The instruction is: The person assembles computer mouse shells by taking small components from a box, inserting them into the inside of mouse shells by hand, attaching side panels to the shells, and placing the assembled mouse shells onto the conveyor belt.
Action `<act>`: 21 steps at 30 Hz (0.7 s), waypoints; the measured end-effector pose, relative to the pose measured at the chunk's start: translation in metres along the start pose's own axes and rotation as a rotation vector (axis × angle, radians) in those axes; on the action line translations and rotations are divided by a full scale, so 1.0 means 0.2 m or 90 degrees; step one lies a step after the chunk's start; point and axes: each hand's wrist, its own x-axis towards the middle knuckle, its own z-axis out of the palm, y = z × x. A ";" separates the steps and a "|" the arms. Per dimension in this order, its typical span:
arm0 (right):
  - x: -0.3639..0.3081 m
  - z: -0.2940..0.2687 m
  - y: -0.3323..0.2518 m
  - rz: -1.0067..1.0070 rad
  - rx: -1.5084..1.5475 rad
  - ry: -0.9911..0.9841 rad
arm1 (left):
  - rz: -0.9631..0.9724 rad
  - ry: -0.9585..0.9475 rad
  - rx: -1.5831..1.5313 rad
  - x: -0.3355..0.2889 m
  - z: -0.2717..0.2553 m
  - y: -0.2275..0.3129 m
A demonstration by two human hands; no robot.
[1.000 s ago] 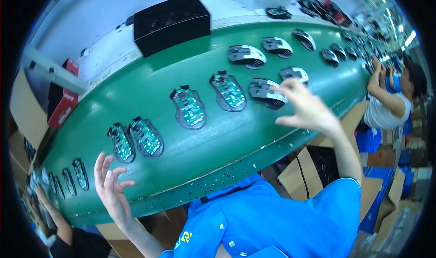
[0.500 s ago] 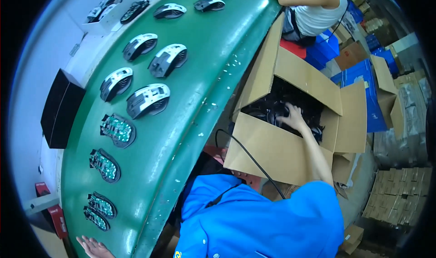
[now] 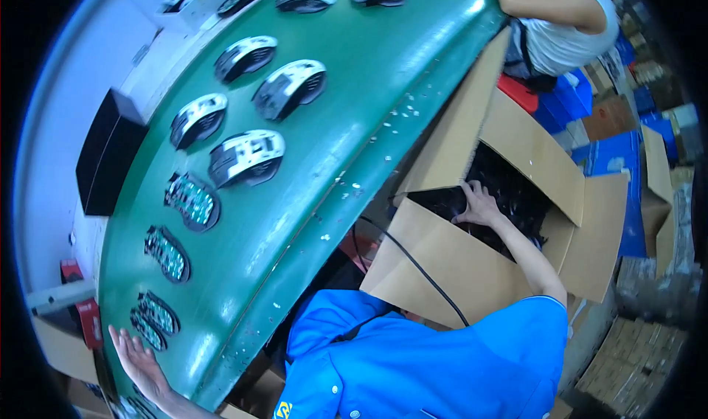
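My left hand (image 3: 140,364) is stretched out with its fingers apart over the green work surface (image 3: 295,190), holding nothing. Just above its fingertips lie green circuit boards on dark mouse bases, the nearest board (image 3: 149,329) beside another board (image 3: 159,313). On my right, my right hand (image 3: 481,205) reaches into an open cardboard box (image 3: 435,264). Its fingers are spread and bent among glossy black plastic parts (image 3: 509,183); I see no part clearly gripped. Further boards and a row of white-and-grey mice, the nearest mouse (image 3: 247,157), run up the surface.
A black box (image 3: 110,153) stands at the left edge. A black cable (image 3: 413,260) loops in front of the cardboard box. Beyond it sits another person (image 3: 568,32) in a white top. Blue crates (image 3: 612,168) and stacked cartons (image 3: 627,367) fill the right side.
My left hand has come further up into view beside the boards. My right hand has shifted toward the box's left side, fingers still spread. The whole view has also turned somewhat.
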 end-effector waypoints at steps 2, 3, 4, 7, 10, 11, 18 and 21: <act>0.04 0.07 0.00 0.032 -0.019 0.035 | 0.010 -0.015 -0.015 -0.01 0.07 0.00; 0.03 0.06 -0.02 0.027 0.007 0.032 | 0.021 -0.005 -0.016 -0.02 0.09 0.00; 0.01 0.04 -0.06 0.004 0.001 0.056 | 0.030 0.005 -0.017 -0.02 0.08 -0.02; -0.04 0.04 -0.08 -0.131 -0.045 0.131 | 0.015 0.043 -0.024 -0.05 0.03 -0.06; -0.04 0.03 -0.09 -0.057 -0.016 0.111 | 0.005 0.057 -0.073 -0.09 -0.06 -0.09; -0.03 0.02 -0.10 -0.074 -0.025 0.112 | 0.007 0.063 -0.077 -0.11 -0.07 -0.09; -0.07 -0.05 -0.12 -0.168 0.071 0.132 | 0.018 0.111 -0.084 -0.15 -0.18 -0.11; -0.13 -0.17 -0.16 -0.032 0.212 0.126 | 0.000 0.117 -0.128 -0.15 -0.23 -0.12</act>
